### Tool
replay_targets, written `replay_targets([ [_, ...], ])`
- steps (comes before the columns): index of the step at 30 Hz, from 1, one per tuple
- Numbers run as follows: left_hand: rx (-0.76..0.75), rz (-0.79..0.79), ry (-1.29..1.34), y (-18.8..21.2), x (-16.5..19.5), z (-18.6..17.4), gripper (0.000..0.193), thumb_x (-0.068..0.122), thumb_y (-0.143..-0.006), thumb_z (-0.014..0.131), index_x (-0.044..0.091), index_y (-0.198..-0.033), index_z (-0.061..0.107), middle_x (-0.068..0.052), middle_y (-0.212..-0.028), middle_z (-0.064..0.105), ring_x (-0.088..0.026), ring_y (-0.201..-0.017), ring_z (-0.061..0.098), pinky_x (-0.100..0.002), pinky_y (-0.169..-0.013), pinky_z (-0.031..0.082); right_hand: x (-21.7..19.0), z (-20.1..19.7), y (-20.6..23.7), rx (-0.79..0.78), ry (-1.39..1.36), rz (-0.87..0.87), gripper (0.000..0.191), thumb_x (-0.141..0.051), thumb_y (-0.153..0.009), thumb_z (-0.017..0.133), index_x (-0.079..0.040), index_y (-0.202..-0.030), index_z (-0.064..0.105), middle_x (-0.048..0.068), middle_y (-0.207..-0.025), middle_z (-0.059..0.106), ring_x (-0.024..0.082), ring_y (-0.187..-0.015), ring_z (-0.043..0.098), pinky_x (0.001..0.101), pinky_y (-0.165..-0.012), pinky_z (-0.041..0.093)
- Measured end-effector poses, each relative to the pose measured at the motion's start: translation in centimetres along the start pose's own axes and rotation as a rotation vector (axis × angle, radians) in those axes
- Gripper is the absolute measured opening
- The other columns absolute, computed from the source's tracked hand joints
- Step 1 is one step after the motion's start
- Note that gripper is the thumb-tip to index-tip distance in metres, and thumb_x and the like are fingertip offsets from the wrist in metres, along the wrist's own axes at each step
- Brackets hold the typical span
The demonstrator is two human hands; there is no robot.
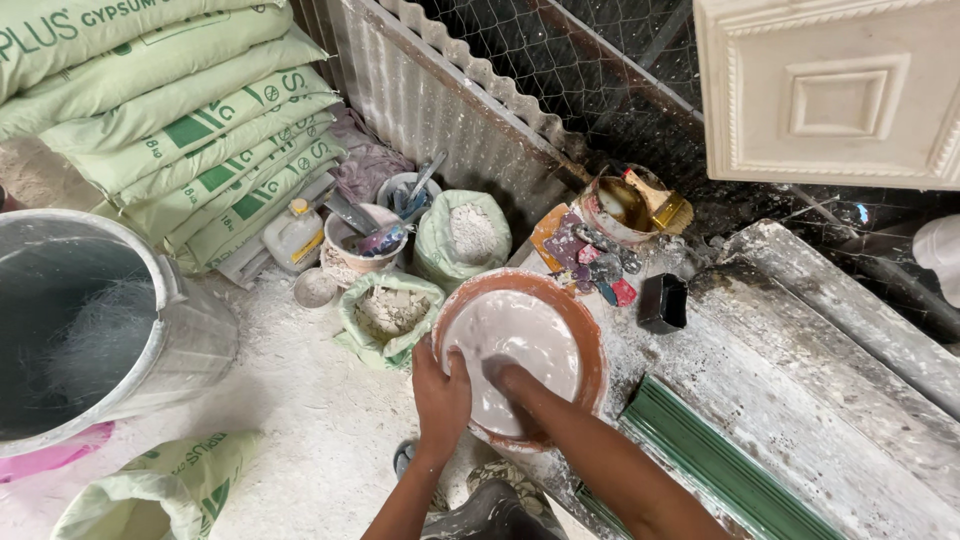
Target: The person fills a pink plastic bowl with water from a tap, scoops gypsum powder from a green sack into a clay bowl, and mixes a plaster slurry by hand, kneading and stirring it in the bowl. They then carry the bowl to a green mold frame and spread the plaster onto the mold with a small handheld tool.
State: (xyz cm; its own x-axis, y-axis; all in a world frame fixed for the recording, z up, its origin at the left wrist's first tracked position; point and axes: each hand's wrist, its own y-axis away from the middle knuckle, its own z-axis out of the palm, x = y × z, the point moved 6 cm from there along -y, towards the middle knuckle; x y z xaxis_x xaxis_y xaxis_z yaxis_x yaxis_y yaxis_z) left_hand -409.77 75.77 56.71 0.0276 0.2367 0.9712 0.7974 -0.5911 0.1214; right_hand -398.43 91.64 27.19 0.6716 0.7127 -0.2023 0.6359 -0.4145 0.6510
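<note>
An orange-brown bowl (585, 330) full of wet white plaster stands on the corner of a plaster-stained workbench (800, 420). My left hand (440, 395) grips the bowl's near left rim, thumb over the edge. My right hand (505, 378) is dipped into the white mix, its fingers under the surface, so I cannot see whether they are closed.
Green powder bags (190, 110) are stacked at the back left. A large grey drum (190, 330) stands at left. Open sacks of white powder (465, 235) and small tubs with tools (370, 240) sit on the dusty floor. A tin with a brush (630, 205), a black block (662, 302), a green strip (720, 460) and a white moulded panel (830, 90) are nearby.
</note>
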Motion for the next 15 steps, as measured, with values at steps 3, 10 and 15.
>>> replay_targets([
  [3,0.004,0.024,0.007,-0.1,0.0,0.0,0.051,0.019,-0.096,0.055,-0.009,-0.137,0.047,-0.031,-0.129,0.057,-0.047,-0.119,0.057,-0.049,-0.102,0.043,0.3,-0.1,1.5,0.003,-0.039,0.007,0.039,-0.023,-0.091,0.051,0.009,-0.107,0.069,0.03,-0.098,0.072,0.038,-0.097,0.072,0.047,-0.089,0.057],
  [10,0.008,0.007,0.007,-0.1,0.3,0.0,0.047,0.018,-0.094,0.056,-0.008,-0.133,0.051,-0.03,-0.125,0.06,-0.047,-0.116,0.059,-0.049,-0.101,0.044,-1.6,-8.6,5.6,0.111,-0.339,0.061,0.039,-0.021,-0.09,0.052,0.01,-0.107,0.069,0.03,-0.096,0.072,0.038,-0.095,0.073,0.0476,-0.088,0.057],
  [15,-0.004,-0.005,0.031,0.0,0.4,0.0,0.048,0.019,-0.095,0.055,-0.008,-0.134,0.05,-0.03,-0.125,0.06,-0.045,-0.115,0.06,-0.049,-0.099,0.045,-2.7,-11.9,6.0,0.232,-0.377,0.097,0.044,-0.026,-0.096,0.051,0.014,-0.103,0.068,0.032,-0.093,0.071,0.04,-0.094,0.072,0.0485,-0.088,0.056],
])
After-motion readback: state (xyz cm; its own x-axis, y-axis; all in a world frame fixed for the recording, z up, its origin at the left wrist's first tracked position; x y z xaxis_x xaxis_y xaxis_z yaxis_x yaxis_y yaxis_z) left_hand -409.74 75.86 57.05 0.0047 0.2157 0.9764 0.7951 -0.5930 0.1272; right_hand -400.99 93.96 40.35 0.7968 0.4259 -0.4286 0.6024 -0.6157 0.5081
